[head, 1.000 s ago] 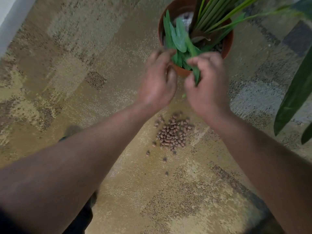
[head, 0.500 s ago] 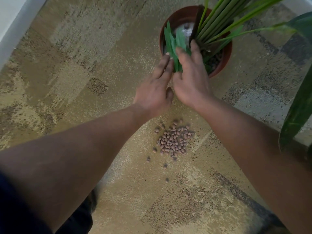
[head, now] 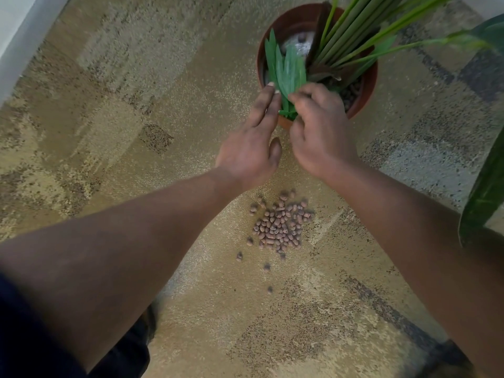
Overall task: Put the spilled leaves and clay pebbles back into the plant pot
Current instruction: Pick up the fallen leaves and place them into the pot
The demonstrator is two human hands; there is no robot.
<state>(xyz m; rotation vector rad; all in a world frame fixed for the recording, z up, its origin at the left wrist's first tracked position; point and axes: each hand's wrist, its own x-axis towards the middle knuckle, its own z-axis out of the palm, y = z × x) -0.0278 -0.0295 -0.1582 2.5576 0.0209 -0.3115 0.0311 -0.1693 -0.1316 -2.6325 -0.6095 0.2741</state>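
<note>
A terracotta plant pot (head: 366,88) stands on the carpet at the top, with tall green stalks rising from it. A bunch of loose green leaves (head: 286,68) lies inside its left half, their stem ends over the near rim. My right hand (head: 320,132) is at that rim with its fingers curled on the stem ends. My left hand (head: 249,148) is beside it, fingers straight, the tips touching the left side of the leaves. A pile of brown clay pebbles (head: 281,223) lies on the carpet between my forearms, with a few strays nearer me.
Patterned tan and grey carpet (head: 136,105) covers the floor. A white baseboard (head: 24,42) runs along the top left. A large dark green leaf (head: 485,186) of the plant hangs at the right edge, over my right forearm.
The leaves went from held above the rim to lying inside the pot. Both hands drew back toward the near rim, and my right hand's fingers curled from flat.
</note>
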